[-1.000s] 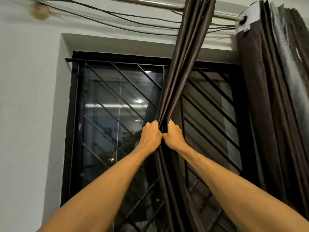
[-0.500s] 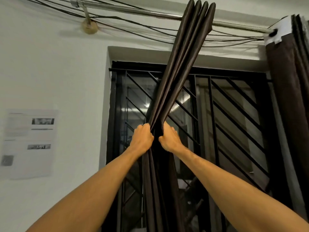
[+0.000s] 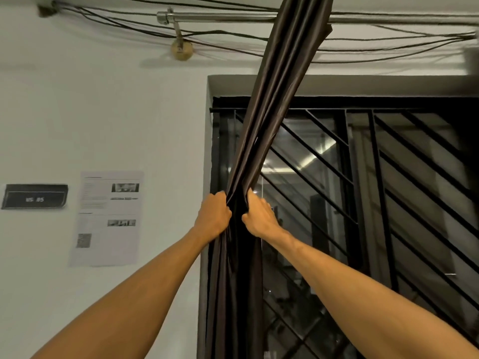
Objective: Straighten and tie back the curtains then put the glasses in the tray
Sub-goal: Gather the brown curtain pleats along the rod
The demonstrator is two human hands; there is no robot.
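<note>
Curtain, dark brown and gathered into one tight bundle of folds, hangs from the metal rod and slants down and left to the left edge of the barred window, where it drops straight along the frame. It slants, I judge, because its top sits further along the rod than the spot where it is being drawn aside for tying back. The left hand grips the bundle from the left, fingers curled into the folds. The right hand grips it from the right at the same height, the cloth pressed between the two. Both are closed firmly on fabric, squeezing the pleats together. No tie, glasses or tray shows. Cables run along the wall by the rod, and a printed notice hangs left of the window
</note>
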